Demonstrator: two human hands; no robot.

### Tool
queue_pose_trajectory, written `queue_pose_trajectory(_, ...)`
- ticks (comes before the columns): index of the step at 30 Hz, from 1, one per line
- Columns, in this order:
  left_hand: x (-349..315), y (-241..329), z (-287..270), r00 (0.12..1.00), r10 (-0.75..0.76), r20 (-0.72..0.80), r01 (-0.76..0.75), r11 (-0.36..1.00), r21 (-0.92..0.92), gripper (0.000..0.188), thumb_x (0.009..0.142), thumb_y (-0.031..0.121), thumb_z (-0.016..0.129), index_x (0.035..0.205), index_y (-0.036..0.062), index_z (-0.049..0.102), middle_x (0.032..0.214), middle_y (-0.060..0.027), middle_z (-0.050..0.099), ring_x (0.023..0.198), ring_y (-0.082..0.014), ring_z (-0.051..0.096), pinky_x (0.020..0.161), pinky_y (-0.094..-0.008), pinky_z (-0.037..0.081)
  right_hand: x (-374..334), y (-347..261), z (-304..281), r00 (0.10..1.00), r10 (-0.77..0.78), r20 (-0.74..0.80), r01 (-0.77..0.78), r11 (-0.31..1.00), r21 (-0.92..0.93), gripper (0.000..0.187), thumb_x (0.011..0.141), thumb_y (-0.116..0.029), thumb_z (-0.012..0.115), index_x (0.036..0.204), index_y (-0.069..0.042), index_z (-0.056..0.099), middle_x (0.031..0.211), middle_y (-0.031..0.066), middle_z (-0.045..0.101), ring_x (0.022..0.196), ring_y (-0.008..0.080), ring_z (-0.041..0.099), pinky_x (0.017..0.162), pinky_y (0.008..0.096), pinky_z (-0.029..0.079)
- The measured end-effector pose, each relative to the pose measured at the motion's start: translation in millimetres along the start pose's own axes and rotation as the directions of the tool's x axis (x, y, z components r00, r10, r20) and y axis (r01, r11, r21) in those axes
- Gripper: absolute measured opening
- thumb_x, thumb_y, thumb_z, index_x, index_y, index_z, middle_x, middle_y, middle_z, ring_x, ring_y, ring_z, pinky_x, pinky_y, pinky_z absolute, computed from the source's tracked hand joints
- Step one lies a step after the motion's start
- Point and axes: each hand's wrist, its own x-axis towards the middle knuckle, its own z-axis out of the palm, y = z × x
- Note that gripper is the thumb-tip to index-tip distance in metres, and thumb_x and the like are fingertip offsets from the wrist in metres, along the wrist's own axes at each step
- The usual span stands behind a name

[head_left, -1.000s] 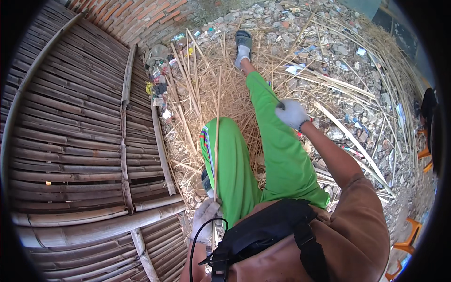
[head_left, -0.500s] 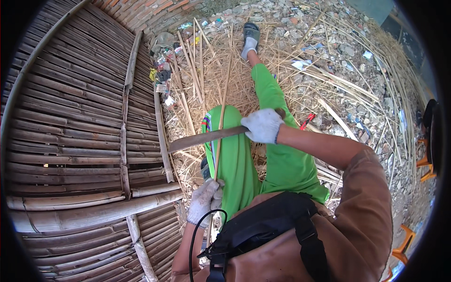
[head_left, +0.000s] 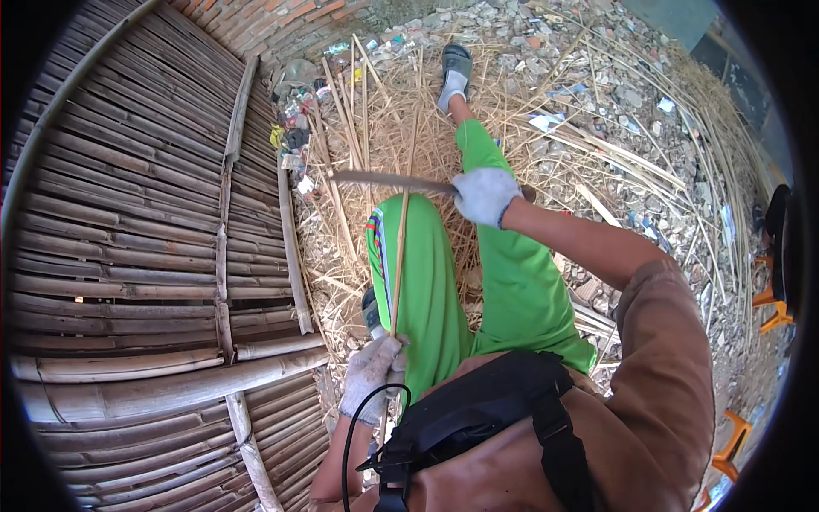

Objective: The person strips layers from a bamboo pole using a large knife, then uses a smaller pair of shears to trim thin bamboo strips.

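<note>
My left hand [head_left: 373,369], in a white knit glove, is closed round the lower part of a long thin bamboo strip [head_left: 399,273]. The strip runs up along my bent green-trousered left leg [head_left: 426,256] and past the knee. In my right hand [head_left: 489,195], gloved too, is the handle of a machete [head_left: 388,179], mostly hidden by the fingers. Its long dark blade points left and crosses the strip just beyond the knee; whether it bites into the strip I cannot tell.
A slatted bamboo panel [head_left: 145,256] fills the left side. Bamboo shavings [head_left: 392,145], loose strips [head_left: 631,158] and rubble [head_left: 631,94] cover the ground. My right leg stretches forward in a sandal [head_left: 456,64]. A brick wall [head_left: 264,30] stands behind; orange stool legs [head_left: 731,445] are at right.
The machete has moved away from me along the strip, from over my thigh to just past the knee, its blade now more edge-on. My left hand stays nearly in place on the strip.
</note>
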Motion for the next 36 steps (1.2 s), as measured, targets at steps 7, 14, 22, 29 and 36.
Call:
queue_pose_trajectory(7, -0.5, -6.5, -4.5, 1.000, 0.007, 0.005, -0.007, 1.000, -0.008, 0.030, 0.108, 0.031, 0.067, 0.115, 0.0021, 0.070, 0.068, 0.0040, 0.052, 0.048, -0.0047, 0.044, 0.044, -0.0220, 0.030, -42.8, -55.8, -2.4, 0.952, -0.275, 0.136, 0.276, 0.961, 0.009, 0.027, 0.092, -0.030, 0.063, 0.103, -0.010, 0.078, 0.095, 0.0174, 0.079, 0.088, 0.0350, 0.079, 0.078, 0.0508, 0.064)
queue_pose_trajectory(14, -28.3, -18.1, -33.2, 1.000, 0.015, 0.027, -0.014, 1.000, -0.020, 0.038, 0.107, 0.031, 0.068, 0.120, -0.0050, 0.064, 0.069, 0.0013, 0.055, 0.046, -0.0069, 0.043, 0.042, -0.0244, 0.030, 63.0, 79.1, 4.9, 0.968, 0.247, -0.051, -0.248, 0.969, -0.019, 0.033, 0.095, -0.030, 0.061, 0.107, -0.007, 0.081, 0.105, 0.0185, 0.080, 0.098, 0.0356, 0.079, 0.087, 0.0503, 0.063)
queue_pose_trajectory(22, -2.0, -22.3, -35.0, 0.974, 0.007, 0.226, 0.021, 0.992, -0.121, 0.039, 0.109, 0.031, 0.065, 0.120, -0.0068, 0.063, 0.065, 0.0003, 0.052, 0.045, -0.0081, 0.042, 0.042, -0.0255, 0.030, 14.5, 24.2, -2.5, 0.926, 0.313, 0.209, -0.248, 0.089, 0.965, 0.033, 0.097, -0.033, 0.073, 0.103, -0.001, 0.069, 0.070, 0.0061, 0.062, 0.053, 0.0174, 0.060, 0.050, 0.0346, 0.053)
queue_pose_trajectory(29, 11.3, -27.1, -47.5, 0.937, 0.006, 0.348, 0.045, 0.990, -0.137, 0.037, 0.111, 0.029, 0.062, 0.121, -0.0065, 0.065, 0.068, -0.0009, 0.056, 0.046, -0.0068, 0.043, 0.044, -0.0232, 0.033, 9.9, -5.4, -2.2, 0.904, 0.417, 0.093, 0.007, -0.231, 0.973, 0.031, 0.099, -0.029, 0.080, 0.098, -0.002, 0.064, 0.066, 0.0022, 0.058, 0.051, 0.0139, 0.057, 0.045, 0.0331, 0.051)
queue_pose_trajectory(36, -8.8, -37.7, -38.3, 0.956, 0.020, 0.291, -0.013, 1.000, -0.025, 0.042, 0.109, 0.034, 0.063, 0.121, -0.0069, 0.063, 0.063, -0.0007, 0.053, 0.045, -0.0082, 0.044, 0.042, -0.0241, 0.031, 7.0, -6.9, 13.5, 0.939, 0.316, 0.137, -0.062, -0.236, 0.970, 0.031, 0.099, -0.028, 0.079, 0.094, -0.002, 0.063, 0.067, 0.0041, 0.061, 0.050, 0.0161, 0.060, 0.045, 0.0340, 0.052)
